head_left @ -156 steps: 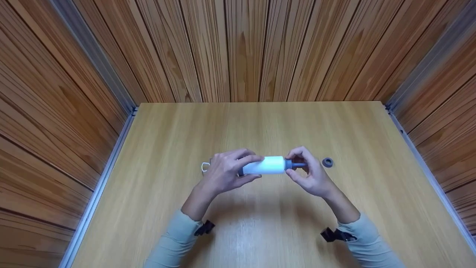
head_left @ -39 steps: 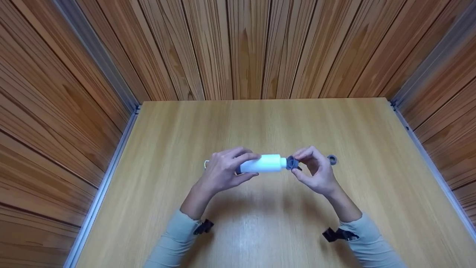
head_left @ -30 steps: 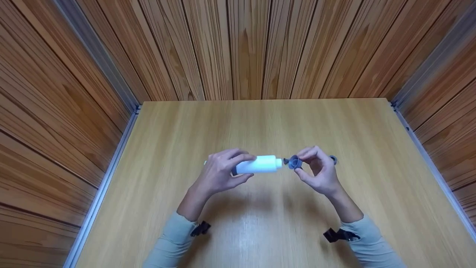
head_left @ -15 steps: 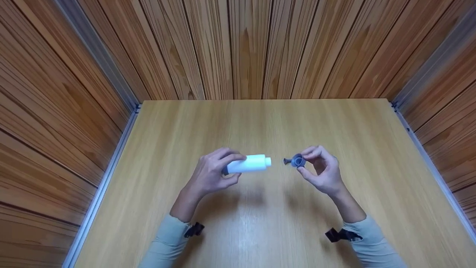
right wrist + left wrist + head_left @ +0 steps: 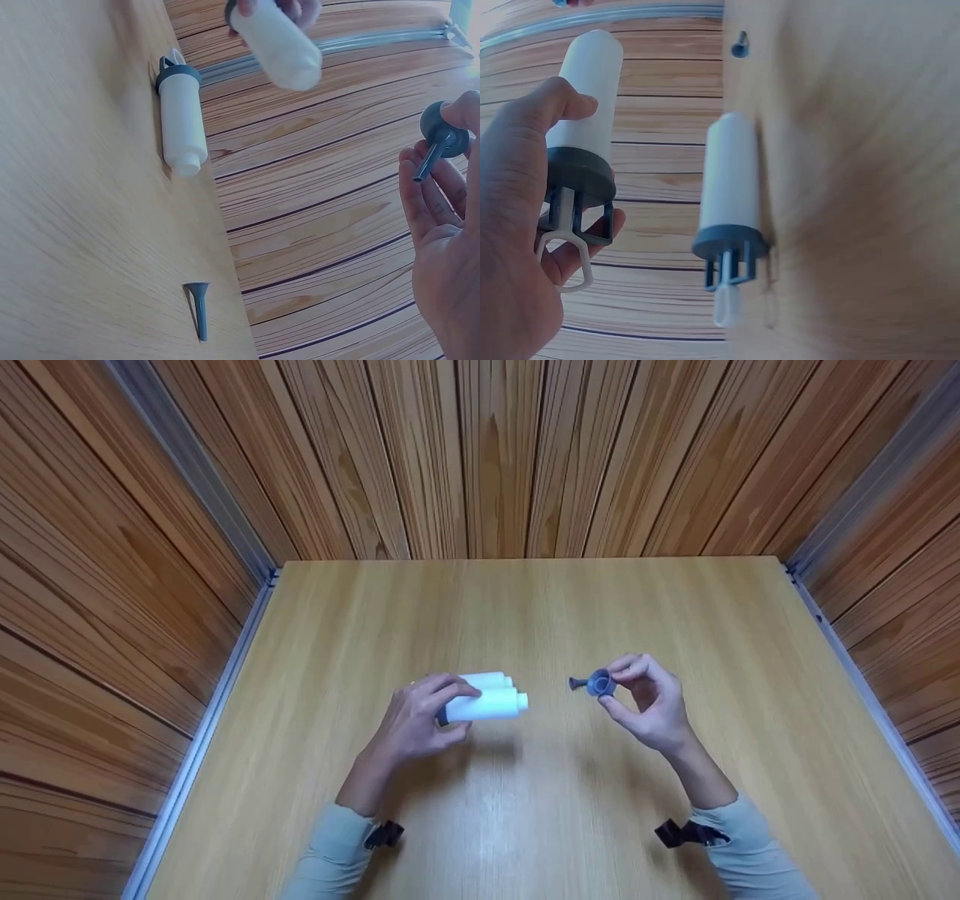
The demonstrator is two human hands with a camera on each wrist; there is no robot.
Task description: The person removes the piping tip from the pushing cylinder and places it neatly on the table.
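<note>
My left hand (image 5: 416, 716) grips a white-barrelled syringe (image 5: 487, 704) with a dark collar and a white ring-handled plunger, visible in the left wrist view. Its narrow tip is bare and points right. Just behind it a matching syringe (image 5: 484, 680) lies on the table, partly covered by the held one in the head view. Between thumb and fingers, my right hand (image 5: 654, 709) pinches a dark blue nozzle cap (image 5: 601, 682), its round hollow end facing the left hand. In the right wrist view, its thin tube (image 5: 427, 161) shows. A small flared dark nozzle (image 5: 199, 307) lies on the table.
The wooden table (image 5: 525, 825) has plank walls (image 5: 495, 457) at its back and both sides. Metal rails (image 5: 214, 712) run along the side edges. Black wrist cameras (image 5: 385, 835) sit on both sleeves.
The nozzle cap has come off the syringe's tip. My left hand has drawn the syringe left and nearer, uncovering the second one. A dark ring on the table is now hidden.
</note>
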